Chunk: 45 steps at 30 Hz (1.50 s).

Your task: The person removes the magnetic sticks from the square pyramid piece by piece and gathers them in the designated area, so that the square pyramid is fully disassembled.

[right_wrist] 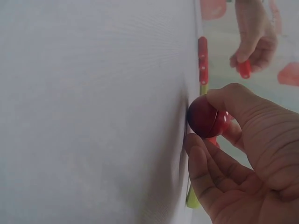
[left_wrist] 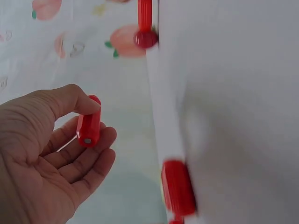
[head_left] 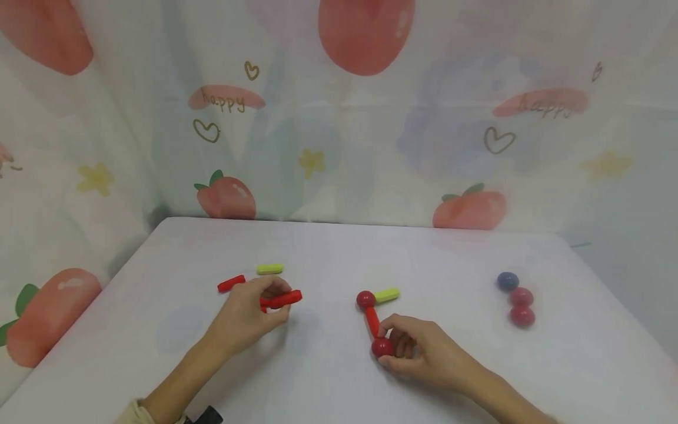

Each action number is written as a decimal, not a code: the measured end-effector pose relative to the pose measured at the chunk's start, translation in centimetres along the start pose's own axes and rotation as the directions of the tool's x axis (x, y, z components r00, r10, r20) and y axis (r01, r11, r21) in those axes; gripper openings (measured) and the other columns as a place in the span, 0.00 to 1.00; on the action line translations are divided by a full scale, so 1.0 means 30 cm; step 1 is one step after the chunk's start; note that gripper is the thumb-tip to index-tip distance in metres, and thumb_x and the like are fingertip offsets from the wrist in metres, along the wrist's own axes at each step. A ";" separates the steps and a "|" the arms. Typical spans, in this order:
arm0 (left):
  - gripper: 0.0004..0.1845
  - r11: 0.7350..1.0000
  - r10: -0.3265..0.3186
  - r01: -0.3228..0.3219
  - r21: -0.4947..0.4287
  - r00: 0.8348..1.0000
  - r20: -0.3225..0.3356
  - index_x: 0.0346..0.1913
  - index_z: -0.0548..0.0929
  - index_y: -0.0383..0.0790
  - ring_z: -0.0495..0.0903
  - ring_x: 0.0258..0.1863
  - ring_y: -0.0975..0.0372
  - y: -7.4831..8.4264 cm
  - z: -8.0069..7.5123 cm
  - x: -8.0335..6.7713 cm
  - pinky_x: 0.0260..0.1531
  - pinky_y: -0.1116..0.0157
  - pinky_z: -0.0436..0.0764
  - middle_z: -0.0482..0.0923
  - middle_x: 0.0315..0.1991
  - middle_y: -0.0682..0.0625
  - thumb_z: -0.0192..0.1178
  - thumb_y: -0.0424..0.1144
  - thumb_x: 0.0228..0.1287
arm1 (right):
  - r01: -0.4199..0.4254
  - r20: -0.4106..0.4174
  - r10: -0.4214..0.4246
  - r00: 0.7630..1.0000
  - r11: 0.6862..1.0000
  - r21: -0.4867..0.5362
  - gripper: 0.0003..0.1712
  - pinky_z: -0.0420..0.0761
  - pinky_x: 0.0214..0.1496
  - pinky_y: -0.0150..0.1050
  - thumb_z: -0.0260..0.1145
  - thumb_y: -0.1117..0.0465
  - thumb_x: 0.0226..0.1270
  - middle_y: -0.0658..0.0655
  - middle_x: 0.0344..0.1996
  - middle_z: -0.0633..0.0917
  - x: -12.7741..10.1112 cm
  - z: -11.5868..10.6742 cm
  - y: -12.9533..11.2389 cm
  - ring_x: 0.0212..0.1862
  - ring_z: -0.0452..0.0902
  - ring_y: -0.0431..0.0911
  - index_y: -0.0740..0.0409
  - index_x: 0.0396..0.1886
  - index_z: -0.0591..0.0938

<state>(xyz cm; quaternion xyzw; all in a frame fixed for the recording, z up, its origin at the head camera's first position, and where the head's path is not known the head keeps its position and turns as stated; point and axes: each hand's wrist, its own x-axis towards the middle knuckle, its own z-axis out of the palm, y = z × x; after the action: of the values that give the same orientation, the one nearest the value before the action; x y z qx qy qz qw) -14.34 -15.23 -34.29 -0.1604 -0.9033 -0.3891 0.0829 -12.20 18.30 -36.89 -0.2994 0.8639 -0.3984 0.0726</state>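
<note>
My left hand (head_left: 275, 303) pinches a short red stick (head_left: 282, 300) just above the white table (head_left: 328, 383); the left wrist view shows this red stick (left_wrist: 88, 127) held between thumb and fingers of the left hand (left_wrist: 99, 122). My right hand (head_left: 390, 344) grips a dark red ball (head_left: 382, 347) resting on the table. From that ball a red stick (head_left: 372, 321) leads to a second red ball (head_left: 365, 300), where a green stick (head_left: 387, 295) joins. In the right wrist view the right hand (right_wrist: 203, 119) curls round the ball (right_wrist: 203, 116).
A loose red stick (head_left: 231, 283) and a green stick (head_left: 269, 269) lie behind my left hand. At the right sit a blue ball (head_left: 507, 281) and two red balls (head_left: 521, 306). A fruit-print curtain (head_left: 339, 118) hangs behind the table.
</note>
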 end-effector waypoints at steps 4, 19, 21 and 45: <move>0.15 0.996 -0.044 0.048 0.078 0.997 -0.062 0.47 0.85 0.40 0.85 0.39 0.60 -0.075 -0.091 -0.031 0.41 0.59 0.86 0.86 0.40 0.51 0.72 0.27 0.56 | 0.014 0.004 -0.014 1.000 1.000 0.002 0.17 0.81 0.34 0.32 0.76 0.54 0.64 0.40 0.31 0.81 0.009 0.004 -0.001 0.32 0.76 0.34 0.47 0.49 0.80; 0.16 0.933 -0.247 0.243 0.265 0.969 -0.017 0.44 0.84 0.33 0.80 0.35 0.54 -0.239 -0.197 -0.056 0.34 0.58 0.86 0.85 0.37 0.44 0.76 0.34 0.55 | -0.035 0.007 0.035 0.999 0.999 0.003 0.17 0.80 0.36 0.32 0.77 0.57 0.62 0.41 0.30 0.81 0.012 0.015 -0.008 0.34 0.77 0.35 0.46 0.47 0.81; 0.17 0.929 -0.264 0.254 0.270 0.965 0.000 0.45 0.84 0.32 0.81 0.37 0.53 -0.247 -0.195 -0.051 0.37 0.56 0.87 0.86 0.38 0.43 0.76 0.33 0.55 | -0.044 0.006 0.044 0.999 0.999 -0.006 0.17 0.80 0.36 0.32 0.77 0.57 0.61 0.41 0.30 0.81 0.011 0.017 -0.007 0.34 0.77 0.35 0.45 0.47 0.81; 0.19 0.950 0.272 -0.307 0.053 0.900 0.339 0.55 0.83 0.43 0.85 0.48 0.60 0.137 0.085 0.020 0.52 0.61 0.84 0.87 0.48 0.51 0.74 0.37 0.61 | 0.081 0.043 -0.081 0.996 0.997 0.009 0.20 0.82 0.41 0.33 0.75 0.63 0.61 0.41 0.37 0.83 -0.008 0.015 -0.005 0.38 0.79 0.37 0.44 0.51 0.82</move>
<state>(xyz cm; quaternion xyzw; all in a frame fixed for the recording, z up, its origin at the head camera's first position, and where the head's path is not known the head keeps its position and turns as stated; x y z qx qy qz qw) -13.51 -10.59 -33.07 -0.3509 -0.8896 -0.2922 -0.0031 -11.77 18.09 -37.11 -0.3425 0.8479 -0.3974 0.0762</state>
